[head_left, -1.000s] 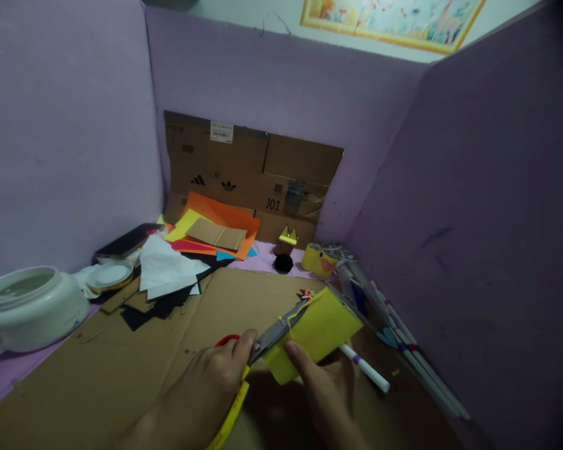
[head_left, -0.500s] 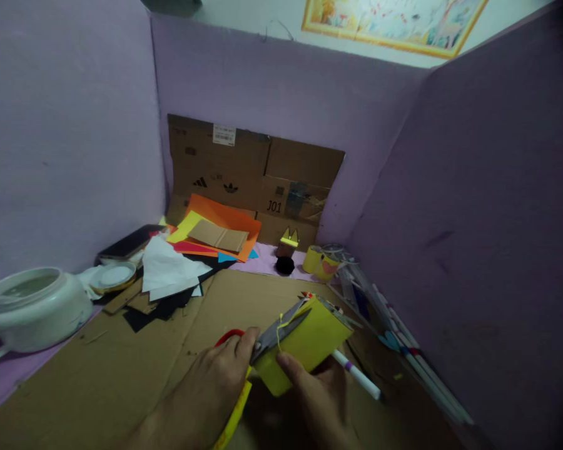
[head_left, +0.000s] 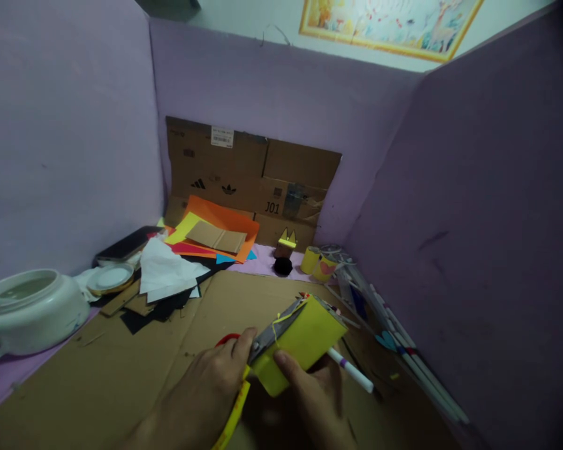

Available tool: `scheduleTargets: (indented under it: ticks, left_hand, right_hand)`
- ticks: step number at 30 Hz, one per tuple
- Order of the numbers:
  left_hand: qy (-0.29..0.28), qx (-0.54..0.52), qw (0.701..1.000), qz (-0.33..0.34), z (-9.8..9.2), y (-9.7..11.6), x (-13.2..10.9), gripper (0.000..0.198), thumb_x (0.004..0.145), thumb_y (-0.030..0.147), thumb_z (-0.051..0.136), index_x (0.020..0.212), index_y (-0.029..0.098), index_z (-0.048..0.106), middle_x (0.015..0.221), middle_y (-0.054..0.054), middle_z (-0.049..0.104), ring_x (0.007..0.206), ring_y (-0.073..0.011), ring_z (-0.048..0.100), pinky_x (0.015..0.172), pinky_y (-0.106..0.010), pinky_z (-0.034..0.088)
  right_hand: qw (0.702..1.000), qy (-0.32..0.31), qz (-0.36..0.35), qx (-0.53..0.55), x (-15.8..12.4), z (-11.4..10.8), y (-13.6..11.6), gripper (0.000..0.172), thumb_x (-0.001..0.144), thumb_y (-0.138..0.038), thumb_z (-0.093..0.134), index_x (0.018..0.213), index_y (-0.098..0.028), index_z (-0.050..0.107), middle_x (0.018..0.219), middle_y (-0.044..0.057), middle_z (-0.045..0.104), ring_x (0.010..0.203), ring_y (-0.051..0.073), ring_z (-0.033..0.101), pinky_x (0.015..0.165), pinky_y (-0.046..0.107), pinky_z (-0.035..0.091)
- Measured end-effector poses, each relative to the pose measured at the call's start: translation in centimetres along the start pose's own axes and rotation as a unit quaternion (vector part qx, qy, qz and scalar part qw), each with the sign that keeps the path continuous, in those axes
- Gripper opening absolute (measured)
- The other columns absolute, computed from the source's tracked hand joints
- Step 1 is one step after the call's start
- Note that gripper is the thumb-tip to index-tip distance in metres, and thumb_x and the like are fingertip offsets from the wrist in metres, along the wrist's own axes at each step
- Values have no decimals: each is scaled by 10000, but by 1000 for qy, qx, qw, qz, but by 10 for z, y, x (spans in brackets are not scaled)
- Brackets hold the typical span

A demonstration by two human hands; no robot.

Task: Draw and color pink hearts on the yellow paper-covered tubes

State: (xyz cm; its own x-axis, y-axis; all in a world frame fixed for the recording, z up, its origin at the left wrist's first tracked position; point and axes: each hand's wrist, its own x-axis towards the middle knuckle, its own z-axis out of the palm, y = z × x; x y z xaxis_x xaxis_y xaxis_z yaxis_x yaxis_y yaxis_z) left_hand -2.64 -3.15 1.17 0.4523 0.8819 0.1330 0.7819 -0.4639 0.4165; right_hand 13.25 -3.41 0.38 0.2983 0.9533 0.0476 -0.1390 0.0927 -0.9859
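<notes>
My left hand (head_left: 216, 375) is closed on scissors (head_left: 267, 336) with a red and yellow handle. The grey blades lie along the upper left edge of a yellow paper piece (head_left: 300, 340) and look nearly closed. A thin curled yellow strip (head_left: 276, 328) hangs over the blades. My right hand (head_left: 309, 394) grips the yellow paper from below, thumb on its near face and fingers mostly hidden behind. A white marker with a purple band (head_left: 351, 370) shows just right of the paper.
At the left stand a white pot (head_left: 37, 312) and a lid (head_left: 110, 276). White paper (head_left: 169, 270) and orange sheets (head_left: 223, 215) lie farther back. Yellow rolls (head_left: 326, 267) and a small eared figure (head_left: 286, 244) stand behind. Long white markers (head_left: 417, 362) lie at the right.
The scissor blades have closed together along the paper's edge, and the yellow strip has shifted slightly. The whole view has moved a little; both hands keep their holds.
</notes>
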Motion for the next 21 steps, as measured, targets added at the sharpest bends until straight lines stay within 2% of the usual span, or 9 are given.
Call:
scheduleTargets:
  ticks: [2, 7, 9, 15, 18, 21]
  left_hand:
    - [-6, -9, 1000, -1, -2, 3, 0, 550, 766, 44, 386, 1300, 177, 398, 1037, -108, 650, 910, -210, 631, 813, -330, 500]
    - [-8, 9, 1000, -8, -3, 10, 2, 578, 756, 3, 345, 1311, 158, 396, 1156, -138, 608, 997, -221, 600, 860, -363, 490]
    - [-13, 23, 999, -18, -2, 11, 3, 610, 741, -27, 325, 1320, 157, 391, 1183, -144, 597, 1014, -223, 596, 866, -366, 490]
    - [-32, 36, 998, -42, -2, 9, 2, 662, 746, -29, 315, 1383, 150, 299, 1236, -161, 560, 1061, -251, 572, 887, -402, 473]
    - [-20, -8, 1000, -1, -3, 8, -1, 672, 741, 51, 416, 1386, 166, 267, 1203, -144, 570, 1031, -242, 577, 879, -368, 475]
    - [-8, -41, 998, 37, -5, 7, -3, 698, 719, 89, 460, 1380, 156, 245, 1177, -137, 571, 1021, -238, 570, 882, -361, 469]
  right_hand:
    - [1000, -5, -4, -11, 0, 1, 0, 244, 568, -189, 736, 809, -185, 695, 752, 51, 758, 680, 262, 712, 609, 323, 578]
    - [1000, -26, -14, -5, 0, 0, 7, 463, 563, -162, 741, 1019, -175, 657, 829, 58, 760, 741, 252, 714, 660, 312, 580]
    - [999, -41, -3, 6, 1, -1, 10, 501, 567, -171, 754, 1056, -168, 642, 836, 65, 760, 751, 256, 715, 667, 320, 581]
    - [998, -61, 22, -3, 0, -3, 10, 420, 588, -176, 762, 999, -160, 681, 831, 71, 765, 748, 261, 721, 663, 321, 588]
    - [997, -75, 25, 2, 1, -3, 9, 366, 607, -186, 751, 967, -151, 697, 798, 79, 767, 730, 267, 723, 650, 329, 587]
    - [998, -66, 11, 5, 1, -2, 11, 390, 584, -183, 762, 966, -149, 693, 756, 77, 765, 699, 271, 721, 631, 337, 582]
